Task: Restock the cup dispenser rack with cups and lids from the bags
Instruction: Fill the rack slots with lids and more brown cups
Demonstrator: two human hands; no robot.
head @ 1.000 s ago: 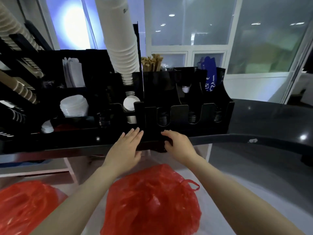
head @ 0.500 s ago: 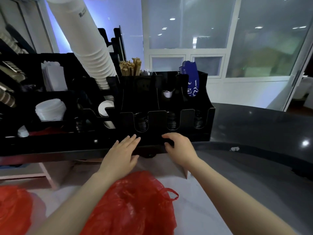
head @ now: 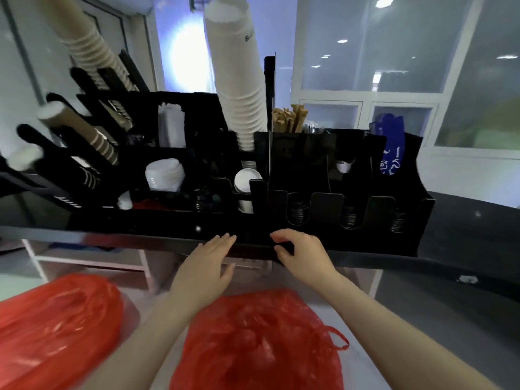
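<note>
The left hand (head: 209,261) is lying flat with fingers straight at the counter (head: 464,249) edge, as a second ago; the right hand (head: 302,254) is now curling loosely, gripping nothing, just off the rack (head: 326,201) base. Both bags (head: 261,342) are sitting untouched below the arms; restocking is probably only beginning, with cups (head: 239,68) partly filling the rack.

Rack (head: 351,153): glossy black plastic. Bags (head: 253,342): thin, crinkled, shiny red plastic. Cup stack (head: 239,74), upper centre: matt white paper.
</note>
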